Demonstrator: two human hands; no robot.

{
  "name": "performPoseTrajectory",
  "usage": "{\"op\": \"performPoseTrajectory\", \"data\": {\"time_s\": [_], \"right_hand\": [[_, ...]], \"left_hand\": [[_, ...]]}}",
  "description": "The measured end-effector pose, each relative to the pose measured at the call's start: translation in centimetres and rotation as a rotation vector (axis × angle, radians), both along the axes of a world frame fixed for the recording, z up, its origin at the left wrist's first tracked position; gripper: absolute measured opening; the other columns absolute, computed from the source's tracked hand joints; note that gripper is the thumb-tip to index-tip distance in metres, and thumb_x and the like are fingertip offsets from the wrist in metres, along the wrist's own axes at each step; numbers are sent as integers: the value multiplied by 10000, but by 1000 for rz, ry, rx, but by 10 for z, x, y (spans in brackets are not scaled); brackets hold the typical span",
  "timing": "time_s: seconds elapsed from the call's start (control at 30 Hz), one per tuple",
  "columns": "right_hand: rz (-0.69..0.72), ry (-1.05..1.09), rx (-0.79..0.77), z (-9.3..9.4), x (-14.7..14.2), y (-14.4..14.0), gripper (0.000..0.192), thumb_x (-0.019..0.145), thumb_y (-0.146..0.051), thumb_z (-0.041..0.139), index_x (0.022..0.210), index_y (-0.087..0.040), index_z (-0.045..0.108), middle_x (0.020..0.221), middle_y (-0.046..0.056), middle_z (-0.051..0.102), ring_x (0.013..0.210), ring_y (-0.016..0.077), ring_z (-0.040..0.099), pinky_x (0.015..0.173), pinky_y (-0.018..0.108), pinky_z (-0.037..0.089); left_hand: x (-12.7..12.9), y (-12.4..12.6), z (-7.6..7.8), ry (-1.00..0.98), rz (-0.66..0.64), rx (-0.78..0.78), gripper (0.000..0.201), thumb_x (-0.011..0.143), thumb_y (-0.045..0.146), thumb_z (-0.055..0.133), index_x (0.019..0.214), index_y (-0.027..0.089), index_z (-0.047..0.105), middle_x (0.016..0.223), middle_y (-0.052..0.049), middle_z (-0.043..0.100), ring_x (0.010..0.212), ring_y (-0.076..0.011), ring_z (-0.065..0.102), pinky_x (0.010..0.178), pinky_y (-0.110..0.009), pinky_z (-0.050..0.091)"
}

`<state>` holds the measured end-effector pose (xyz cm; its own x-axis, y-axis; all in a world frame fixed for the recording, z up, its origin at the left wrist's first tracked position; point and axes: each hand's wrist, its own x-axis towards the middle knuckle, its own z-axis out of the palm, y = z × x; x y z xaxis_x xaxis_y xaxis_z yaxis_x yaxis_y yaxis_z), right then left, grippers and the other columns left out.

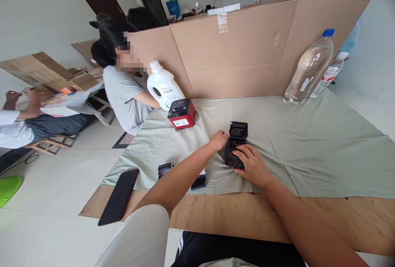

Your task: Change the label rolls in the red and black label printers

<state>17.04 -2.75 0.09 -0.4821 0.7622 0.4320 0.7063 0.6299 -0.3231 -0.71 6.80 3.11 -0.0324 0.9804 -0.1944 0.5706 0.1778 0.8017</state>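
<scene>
Near the middle of the cloth-covered surface [308, 143], both hands clasp a small black printer [235, 145] with its lid raised, left hand [219, 139] at its side, right hand [253, 165] curled over its front, open cloth to the right.

Both bare forearms are stretched forward and converge; the left hand [218, 140] is curled, the right hand [252, 165] laid palm-down, fingers [242, 150] bent.

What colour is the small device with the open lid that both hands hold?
The small device is black, lid included; the head view shows it.
</scene>
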Motion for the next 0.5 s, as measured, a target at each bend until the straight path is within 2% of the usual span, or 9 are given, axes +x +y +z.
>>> {"op": "performPoseTrajectory", "data": {"time_s": [0.1,0.2,0.33,0.5], "right_hand": [[43,44,14,-3,3,3,512,706,-111,710,1191,-213,583,1257,100,591,1200,312,492,1032,518,445],[83,98,17,-2,9,8,480,714,-82,668,1170,-205,585,1205,102,604,1138,286,532,1013,507,470],[120,79,-53,8,14,8,427,709,-127,699,1117,-209,607,1170,98,598,1089,278,546,936,491,517],[195,23,-142,23,18,3,428,672,-121,735,1075,-205,616,1126,83,604,1054,247,546,915,435,526]], "left_hand": [[1,-10,-3,-69,-64,-103,305,926,393,459,1009,158,634,716,-30,630,592,-156,578,583,-282,495],[3,-17,-4,-154,-100,-137,267,918,386,479,1014,179,618,716,-5,621,538,-116,522,526,-234,454],[4,-24,-9,-114,-99,-68,154,892,302,500,894,181,595,668,15,576,532,-107,485,533,-224,429],[-4,-34,-16,10,-152,34,109,845,290,541,780,203,557,705,20,590,618,-128,551,647,-258,478]]}}
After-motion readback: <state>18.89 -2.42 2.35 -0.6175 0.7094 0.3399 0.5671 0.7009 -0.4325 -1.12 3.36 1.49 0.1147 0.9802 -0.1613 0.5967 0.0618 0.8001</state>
